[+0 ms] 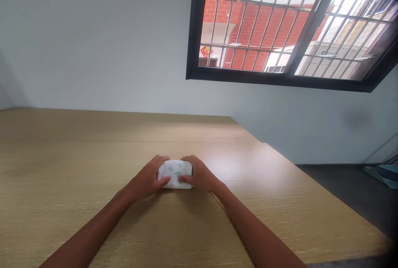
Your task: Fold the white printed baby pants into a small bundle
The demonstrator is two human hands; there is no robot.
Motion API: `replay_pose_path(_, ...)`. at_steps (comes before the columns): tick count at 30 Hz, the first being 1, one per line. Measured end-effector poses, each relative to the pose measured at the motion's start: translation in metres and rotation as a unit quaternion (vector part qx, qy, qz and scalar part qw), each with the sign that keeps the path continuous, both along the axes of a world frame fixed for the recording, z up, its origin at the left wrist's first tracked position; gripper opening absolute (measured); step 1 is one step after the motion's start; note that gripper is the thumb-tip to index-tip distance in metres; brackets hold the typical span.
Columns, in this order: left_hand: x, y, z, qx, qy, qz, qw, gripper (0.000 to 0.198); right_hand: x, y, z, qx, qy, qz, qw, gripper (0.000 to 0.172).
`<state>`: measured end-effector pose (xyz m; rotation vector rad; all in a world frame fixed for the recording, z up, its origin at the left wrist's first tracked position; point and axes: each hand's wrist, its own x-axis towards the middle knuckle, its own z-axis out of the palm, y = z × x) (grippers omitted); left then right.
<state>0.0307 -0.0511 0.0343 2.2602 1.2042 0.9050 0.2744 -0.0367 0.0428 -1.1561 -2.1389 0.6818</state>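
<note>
On the wooden table lies a small white folded bundle (174,169) with a faint pastel cartoon print, soft-looking and rounded at its corners. I cannot tell whether it is a folded diaper, a cloth or a soft pack. My left hand (154,177) grips its left end, thumb over the near face and fingers around the far side. At the right end, my right hand (199,172) holds it the same way, its thumb lying across the printed figure. The fingertips behind the bundle are partly hidden.
The light wooden table (77,177) reaches back to a pale wall (93,40), with a seam across it. Its right edge slants down toward me, beside a dark floor (342,185). A barred window (264,76) is above at right. A blue-green item (384,175) lies far right.
</note>
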Motion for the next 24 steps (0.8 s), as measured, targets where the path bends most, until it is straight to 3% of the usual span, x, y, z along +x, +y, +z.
replay_pose_path(4,0.005,-0.004,0.009,-0.004,-0.081,-0.024,0.996,0.030,-0.003,0.000,0.002,0.046,0.024,0.024,0.998,0.033)
replay_pose_path(7,0.006,-0.006,0.013,-0.034,-0.153,-0.044,0.987,0.027,-0.005,-0.001,0.004,0.089,0.032,0.049,0.994,0.026)
replay_pose_path(12,0.005,-0.005,0.015,-0.031,-0.224,-0.074,0.971,0.032,-0.007,-0.002,0.005,0.214,0.040,0.069,0.974,0.029)
replay_pose_path(15,0.005,-0.004,0.013,-0.056,-0.250,-0.060,0.965,0.027,-0.008,-0.002,0.004,0.241,0.054,0.076,0.966,0.028)
replay_pose_path(19,0.007,-0.005,0.009,-0.113,-0.202,-0.067,0.971,0.038,-0.007,-0.001,0.000,0.216,0.051,0.098,0.970,0.033)
replay_pose_path(24,0.008,-0.003,0.008,-0.026,-0.084,-0.068,0.994,0.029,-0.003,-0.008,0.004,0.173,0.017,0.139,0.975,0.038)
